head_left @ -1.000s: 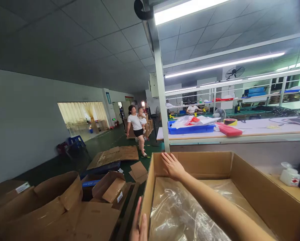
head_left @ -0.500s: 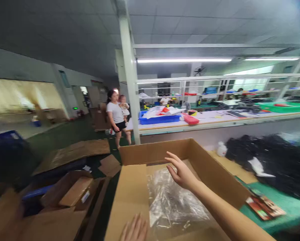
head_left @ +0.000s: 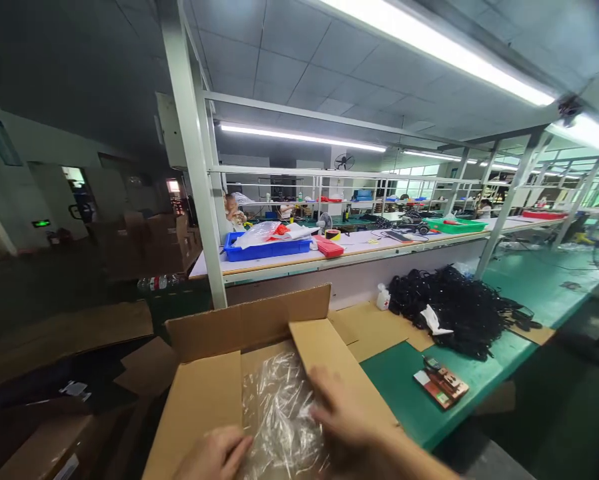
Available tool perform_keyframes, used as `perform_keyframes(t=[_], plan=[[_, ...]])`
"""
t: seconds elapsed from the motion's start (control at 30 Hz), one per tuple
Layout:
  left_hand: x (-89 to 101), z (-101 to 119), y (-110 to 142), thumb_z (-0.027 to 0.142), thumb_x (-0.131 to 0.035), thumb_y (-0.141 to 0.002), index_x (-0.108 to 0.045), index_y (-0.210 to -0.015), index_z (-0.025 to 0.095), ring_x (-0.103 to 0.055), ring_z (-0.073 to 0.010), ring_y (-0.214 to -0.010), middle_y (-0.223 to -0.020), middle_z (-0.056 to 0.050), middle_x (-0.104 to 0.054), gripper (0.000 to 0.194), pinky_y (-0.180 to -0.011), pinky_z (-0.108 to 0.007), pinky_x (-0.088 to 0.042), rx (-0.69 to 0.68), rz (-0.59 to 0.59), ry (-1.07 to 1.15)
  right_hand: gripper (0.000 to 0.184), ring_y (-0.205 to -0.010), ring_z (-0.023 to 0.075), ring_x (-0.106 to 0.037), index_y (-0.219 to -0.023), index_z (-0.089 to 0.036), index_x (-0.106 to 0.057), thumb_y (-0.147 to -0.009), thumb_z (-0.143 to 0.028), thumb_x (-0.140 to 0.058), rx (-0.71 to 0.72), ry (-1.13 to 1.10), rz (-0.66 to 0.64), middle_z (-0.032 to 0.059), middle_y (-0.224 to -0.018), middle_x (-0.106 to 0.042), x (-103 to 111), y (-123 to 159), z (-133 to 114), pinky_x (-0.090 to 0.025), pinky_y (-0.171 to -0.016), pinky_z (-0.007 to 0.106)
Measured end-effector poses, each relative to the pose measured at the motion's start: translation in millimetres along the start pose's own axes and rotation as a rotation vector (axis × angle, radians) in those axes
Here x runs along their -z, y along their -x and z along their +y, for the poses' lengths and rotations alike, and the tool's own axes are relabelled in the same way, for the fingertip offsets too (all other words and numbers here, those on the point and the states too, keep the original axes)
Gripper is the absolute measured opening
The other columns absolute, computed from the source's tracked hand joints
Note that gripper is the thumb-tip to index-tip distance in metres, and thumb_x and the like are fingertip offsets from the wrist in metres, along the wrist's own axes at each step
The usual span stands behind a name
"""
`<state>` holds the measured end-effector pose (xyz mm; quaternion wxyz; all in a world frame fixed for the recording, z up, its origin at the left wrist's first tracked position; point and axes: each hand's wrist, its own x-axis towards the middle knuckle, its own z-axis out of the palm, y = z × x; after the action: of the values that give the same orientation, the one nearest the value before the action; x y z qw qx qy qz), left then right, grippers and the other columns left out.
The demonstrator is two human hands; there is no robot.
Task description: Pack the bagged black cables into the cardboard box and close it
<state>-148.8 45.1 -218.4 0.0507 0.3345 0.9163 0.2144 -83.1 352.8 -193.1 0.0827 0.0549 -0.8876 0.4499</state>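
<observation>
An upright-walled cardboard box [head_left: 284, 307] stands before me, its left flap [head_left: 209, 387] and right flap [head_left: 342, 360] both folded inward. Between the flaps shows crinkled clear plastic film [head_left: 284, 413], and what lies under it I cannot make out. My left hand [head_left: 212, 453] rests at the near part of the left flap, fingers pointing toward the film, not gripping. Over the inner edge of the right flap lies my right hand [head_left: 337, 410], somewhat blurred, its thumb apart from the fingers.
On the green table [head_left: 389, 380] are a pile of black items [head_left: 449, 310], a small white bottle [head_left: 383, 297] and a reddish-brown box [head_left: 440, 383]. A shelf behind holds a blue tray [head_left: 269, 249] and red case [head_left: 328, 247]. Opened cartons [head_left: 39, 440] lie at left.
The right flap, standing up before, is now folded inward under my right hand, which came down from the air. The view has turned right. The person at left is now mostly hidden.
</observation>
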Motion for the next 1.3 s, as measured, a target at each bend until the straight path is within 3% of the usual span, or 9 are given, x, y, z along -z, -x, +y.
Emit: perform_keyframes(t=[0.1,0.27,0.43,0.57,0.8,0.97,1.1,1.23,1.3], plan=[[8.5,-1.5,-30.6,0.036,-0.036,-0.097,-0.064,-0.073,0.020,-0.063,-0.0200,-0.074,-0.076,-0.004,-0.069,0.040,-0.070,-0.028,-0.046,-0.054,0.048,0.041,0.073,-0.141,0.0380,-0.032,-0.141,-0.018,-0.049,-0.079,-0.053,-0.065,0.092,0.184,-0.280,0.0192,-0.148,-0.044,-63.5,8.5,-11.7,-0.003,-0.116,0.064],[0.0,-1.8,-40.3,0.031,-0.040,-0.096,-0.062,-0.119,0.022,-0.062,-0.0233,-0.108,-0.121,-0.008,-0.066,0.033,-0.096,-0.034,-0.047,-0.110,0.093,0.022,0.055,-0.140,0.0327,-0.036,-0.131,-0.016,-0.055,-0.082,-0.039,-0.064,0.111,0.165,-0.285,0.0191,-0.144,-0.047,-63.2,7.1,-4.1,-0.009,-0.118,0.058],[-22.2,15.0,-53.5,0.024,-0.046,-0.091,-0.029,-0.151,0.031,-0.018,-0.0280,-0.148,-0.160,-0.003,-0.023,0.062,-0.119,-0.054,-0.013,-0.343,-0.102,-0.082,0.048,-0.135,0.0303,-0.039,-0.119,-0.021,-0.061,-0.071,-0.022,-0.069,0.145,0.143,-0.179,0.0126,-0.141,-0.049,-67.8,9.1,-0.6,-0.016,-0.118,0.054],[-37.0,25.8,-72.1,0.031,-0.043,-0.093,-0.025,-0.152,0.013,-0.017,-0.0295,-0.147,-0.158,-0.012,-0.022,0.064,-0.120,-0.053,-0.012,-0.377,-0.245,-0.093,0.048,-0.127,0.0245,-0.049,-0.123,-0.018,-0.053,-0.076,-0.010,-0.053,0.128,0.119,0.042,0.0141,-0.132,-0.053,-81.6,8.1,9.7,-0.038,-0.110,0.042],[-68.0,18.5,-80.5,0.020,-0.050,-0.086,-0.033,-0.150,0.017,-0.022,-0.0298,-0.146,-0.159,-0.011,-0.024,0.066,-0.119,-0.050,-0.024,-0.375,-0.035,-0.078,0.062,-0.131,0.0345,-0.046,-0.129,-0.017,-0.050,-0.069,-0.009,-0.057,0.090,0.121,0.254,0.0190,-0.138,-0.049,-89.7,-2.4,43.4,-0.039,-0.110,0.053],[-82.6,16.0,-90.3,0.001,-0.048,-0.075,-0.009,-0.154,0.033,-0.021,-0.0281,-0.146,-0.160,-0.001,-0.016,0.094,-0.116,-0.052,-0.029,-0.612,-0.009,-0.117,0.061,-0.126,0.0274,-0.052,-0.131,-0.013,-0.045,-0.070,-0.008,-0.047,0.078,0.075,0.388,0.0181,-0.131,-0.053,-94.8,-10.2,48.6,-0.041,-0.110,0.045],[-81.0,8.1,-99.1,0.012,-0.045,-0.092,-0.014,-0.153,0.037,-0.026,-0.0304,-0.143,-0.158,-0.001,-0.022,0.073,-0.112,-0.054,-0.035,-0.655,-0.061,-0.189,0.038,-0.106,0.0272,-0.064,-0.109,-0.015,-0.059,-0.073,-0.016,-0.050,0.036,0.066,0.435,0.0151,-0.110,-0.065,-73.0,1.5,46.4,-0.053,-0.096,0.042],[-92.7,-4.7,-110.1,0.042,-0.049,-0.097,-0.012,-0.153,0.037,-0.035,-0.0363,-0.138,-0.154,-0.009,-0.029,0.068,-0.105,-0.054,-0.043,-0.753,0.019,-0.246,0.037,-0.115,0.0315,-0.061,-0.111,-0.017,-0.063,-0.081,-0.037,-0.053,-0.024,0.079,0.514,0.0164,-0.119,-0.066,-6.7,56.9,57.9,-0.047,-0.103,0.047],[-100.7,-9.1,-114.3,0.047,-0.058,-0.091,-0.014,-0.152,0.037,-0.038,-0.0397,-0.135,-0.152,-0.013,-0.032,0.077,-0.101,-0.054,-0.046,-0.789,0.073,-0.294,0.044,-0.113,0.0346,-0.062,-0.103,-0.018,-0.067,-0.077,-0.052,-0.057,-0.232,0.068,0.705,0.0168,-0.115,-0.069,29.6,98.8,70.8,-0.047,-0.103,0.048]])
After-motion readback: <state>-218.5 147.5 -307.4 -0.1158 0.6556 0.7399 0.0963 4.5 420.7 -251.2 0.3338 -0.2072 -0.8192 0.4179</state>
